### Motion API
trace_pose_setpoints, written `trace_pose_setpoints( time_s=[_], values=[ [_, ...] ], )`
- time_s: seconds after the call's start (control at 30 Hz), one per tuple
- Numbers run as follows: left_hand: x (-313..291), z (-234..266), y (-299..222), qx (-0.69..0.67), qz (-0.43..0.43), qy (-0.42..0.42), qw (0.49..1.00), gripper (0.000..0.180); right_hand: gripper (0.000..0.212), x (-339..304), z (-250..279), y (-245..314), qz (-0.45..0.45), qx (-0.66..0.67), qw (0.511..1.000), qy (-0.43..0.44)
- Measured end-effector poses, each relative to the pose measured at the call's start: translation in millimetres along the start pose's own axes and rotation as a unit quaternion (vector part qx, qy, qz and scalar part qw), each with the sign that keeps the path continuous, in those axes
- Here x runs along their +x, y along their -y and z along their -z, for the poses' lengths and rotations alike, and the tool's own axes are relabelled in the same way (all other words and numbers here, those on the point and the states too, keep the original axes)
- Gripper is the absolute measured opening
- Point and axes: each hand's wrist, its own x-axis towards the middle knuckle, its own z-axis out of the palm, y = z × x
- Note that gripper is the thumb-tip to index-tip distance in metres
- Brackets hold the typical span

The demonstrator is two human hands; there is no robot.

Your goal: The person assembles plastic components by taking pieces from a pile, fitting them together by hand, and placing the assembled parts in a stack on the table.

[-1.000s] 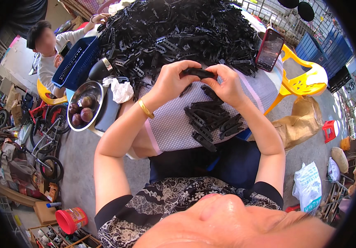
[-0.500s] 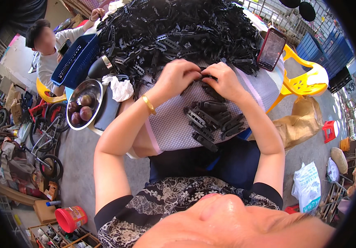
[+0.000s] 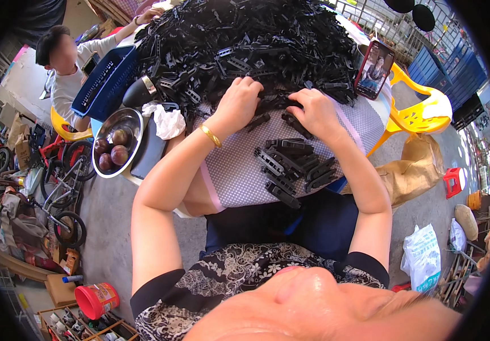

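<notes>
Reaching with left hand [image 3: 238, 105] and right hand [image 3: 317, 113] to the near edge of a heap of black plastic parts [image 3: 250, 37], spread toward twelve o'clock, with a black piece [image 3: 273, 103] lying at three o'clock from the left hand. Curling left fingers downward, partly closed, tips hidden; cannot tell of anything held there. Holding right thumb and forefinger slightly parted beside that same piece; cannot tell whether gripping it or merely brushing it. For a clean pick, best to loosen the tangle gently, pinch one piece by its long sides, and avoid dragging neighbours toward the smaller group of black parts [image 3: 293, 167] on the dotted cloth [image 3: 233, 184], at half past five from the hands. For writing, note print on the white plastic bag [image 3: 421, 258] toward half past four and a label on the red bucket [image 3: 88, 303] toward half past seven, both too small to read surely.
</notes>
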Motion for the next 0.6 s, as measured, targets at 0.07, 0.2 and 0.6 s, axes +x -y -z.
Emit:
trace_pose_setpoints(
  time_s=[0.07,0.2,0.6],
  values=[
    [-1,1,-2,0.001,0.004,-0.033,0.999,0.024,0.016,0,0,-1,0.012,-0.012,1.000,0.011],
    [-2,8,-3,-0.264,0.128,-0.055,0.954,0.028,0.013,2,2,0,0.069,-0.021,0.997,-0.001],
    [-4,20,-9,-0.661,0.266,0.081,0.697,0.033,0.013,5,3,15,-0.143,0.377,0.914,-0.048]
  ],
)
